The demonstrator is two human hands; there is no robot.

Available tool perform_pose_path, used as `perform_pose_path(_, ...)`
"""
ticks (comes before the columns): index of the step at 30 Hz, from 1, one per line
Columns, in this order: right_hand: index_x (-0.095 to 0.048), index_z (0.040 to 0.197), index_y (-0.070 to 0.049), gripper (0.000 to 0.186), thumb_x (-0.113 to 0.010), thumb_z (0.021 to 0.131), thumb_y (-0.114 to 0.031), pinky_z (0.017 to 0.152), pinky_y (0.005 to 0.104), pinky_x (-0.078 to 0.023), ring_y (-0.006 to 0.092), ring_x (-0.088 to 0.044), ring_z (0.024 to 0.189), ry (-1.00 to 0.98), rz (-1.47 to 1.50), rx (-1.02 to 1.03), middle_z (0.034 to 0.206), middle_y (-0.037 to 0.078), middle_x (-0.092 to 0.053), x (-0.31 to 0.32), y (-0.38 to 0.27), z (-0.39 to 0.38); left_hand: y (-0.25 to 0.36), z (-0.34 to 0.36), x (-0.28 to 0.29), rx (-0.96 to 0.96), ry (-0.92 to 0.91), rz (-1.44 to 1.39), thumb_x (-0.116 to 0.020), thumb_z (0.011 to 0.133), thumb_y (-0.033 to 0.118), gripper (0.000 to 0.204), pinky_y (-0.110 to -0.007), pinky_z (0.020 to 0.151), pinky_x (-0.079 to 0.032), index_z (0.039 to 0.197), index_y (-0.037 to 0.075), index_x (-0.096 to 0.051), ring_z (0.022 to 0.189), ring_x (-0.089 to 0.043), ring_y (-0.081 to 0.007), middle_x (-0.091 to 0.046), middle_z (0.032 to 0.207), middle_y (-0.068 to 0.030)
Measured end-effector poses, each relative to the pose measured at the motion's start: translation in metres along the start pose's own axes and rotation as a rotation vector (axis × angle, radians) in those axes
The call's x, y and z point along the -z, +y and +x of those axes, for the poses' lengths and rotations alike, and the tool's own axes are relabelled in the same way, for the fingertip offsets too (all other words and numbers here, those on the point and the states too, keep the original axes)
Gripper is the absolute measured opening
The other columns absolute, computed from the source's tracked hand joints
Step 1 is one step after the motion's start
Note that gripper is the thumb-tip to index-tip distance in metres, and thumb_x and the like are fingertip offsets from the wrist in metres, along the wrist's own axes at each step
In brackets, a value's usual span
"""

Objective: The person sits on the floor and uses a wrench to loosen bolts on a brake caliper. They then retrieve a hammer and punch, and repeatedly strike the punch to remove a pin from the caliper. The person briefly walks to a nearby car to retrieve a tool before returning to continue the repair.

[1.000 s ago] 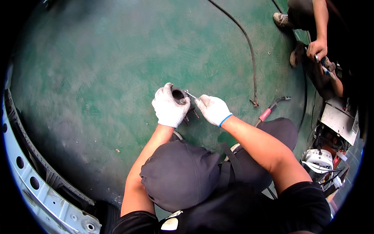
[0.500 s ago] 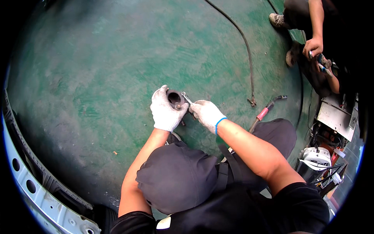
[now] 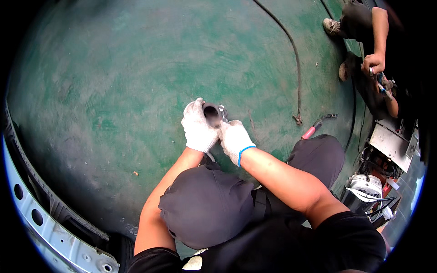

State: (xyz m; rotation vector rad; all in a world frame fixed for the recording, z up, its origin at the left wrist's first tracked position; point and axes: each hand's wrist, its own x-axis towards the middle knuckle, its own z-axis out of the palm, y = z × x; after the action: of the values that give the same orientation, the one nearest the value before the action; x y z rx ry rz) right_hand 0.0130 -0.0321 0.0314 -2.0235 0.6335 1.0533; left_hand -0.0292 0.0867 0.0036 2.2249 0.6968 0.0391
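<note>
A dark, short metal pipe piece (image 3: 212, 119) with a round open end is held above the green floor. My left hand (image 3: 198, 129), in a white knit glove, wraps round its left side. On the other side my right hand (image 3: 235, 138), gloved with a blue cuff, is closed on a small silver wrench (image 3: 222, 112). The wrench's end lies against the pipe piece's right edge. Whether it sits on a bolt is hidden. Both gloves nearly touch below the opening.
A black cable (image 3: 296, 59) with a clamp-like end runs over the floor. Near my right knee lies a red-handled torch (image 3: 309, 132). At upper right a co-worker's hand (image 3: 374, 63) grips a tool. A pale car body panel (image 3: 50, 231) curves along the lower left.
My right hand has swung in toward my left, and the wrench now stands more upright. The pipe piece sits slightly farther right in view.
</note>
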Motion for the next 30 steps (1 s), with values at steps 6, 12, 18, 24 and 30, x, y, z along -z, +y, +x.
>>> perform_pose_path(6,-0.062,0.116,-0.003,0.034,-0.05,0.11,-0.036,0.086,0.0595,-0.053,0.0523,-0.068,0.099,-0.111,-0.591,0.471,0.099,0.031,-0.071,0.058,-0.021,-0.006,0.007,0.007,0.015,-0.023,0.02,-0.023,-0.092,0.068,0.031,0.085,-0.051,0.108,-0.05,0.138,-0.002,-0.056,0.126,-0.06,-0.0438,-0.063,0.13,-0.0241)
perform_pose_path(12,-0.066,0.119,-0.006,0.038,-0.05,0.11,-0.039,0.086,0.0559,-0.054,0.049,-0.069,0.102,-0.286,-0.684,0.625,0.105,0.026,-0.072,0.094,-0.025,0.029,0.012,0.012,0.018,-0.025,-0.006,-0.043,-0.093,0.066,0.032,0.086,-0.051,0.108,-0.05,0.137,-0.001,-0.057,0.125,-0.059,-0.0431,-0.063,0.129,-0.0227)
perform_pose_path(18,-0.062,0.111,-0.002,0.035,-0.048,0.11,-0.035,0.089,0.0604,-0.052,0.0525,-0.067,0.103,-0.186,-0.666,0.471,0.099,0.033,-0.071,0.064,-0.029,-0.002,0.006,0.006,0.015,-0.026,0.018,0.007,-0.095,0.065,0.035,0.09,-0.051,0.109,-0.05,0.139,0.0,-0.056,0.127,-0.059,-0.0423,-0.062,0.132,-0.0223)
perform_pose_path(24,-0.061,0.115,-0.007,0.033,-0.05,0.109,-0.037,0.088,0.0603,-0.054,0.0517,-0.068,0.1,-0.124,-0.861,0.447,0.1,0.029,-0.072,0.064,-0.032,-0.006,0.006,0.006,0.016,-0.002,0.007,0.008,-0.095,0.066,0.034,0.09,-0.051,0.109,-0.05,0.139,-0.001,-0.057,0.128,-0.059,-0.0422,-0.063,0.132,-0.0227)
perform_pose_path(30,-0.069,0.123,-0.003,0.042,-0.058,0.107,-0.04,0.095,0.0462,-0.054,0.0426,-0.07,0.11,-0.239,-0.538,0.604,0.112,0.025,-0.073,0.111,-0.063,0.039,0.01,0.007,0.015,-0.009,-0.013,-0.045,-0.094,0.067,0.033,0.091,-0.05,0.109,-0.05,0.14,-0.005,-0.056,0.125,-0.059,-0.043,-0.063,0.13,-0.0242)
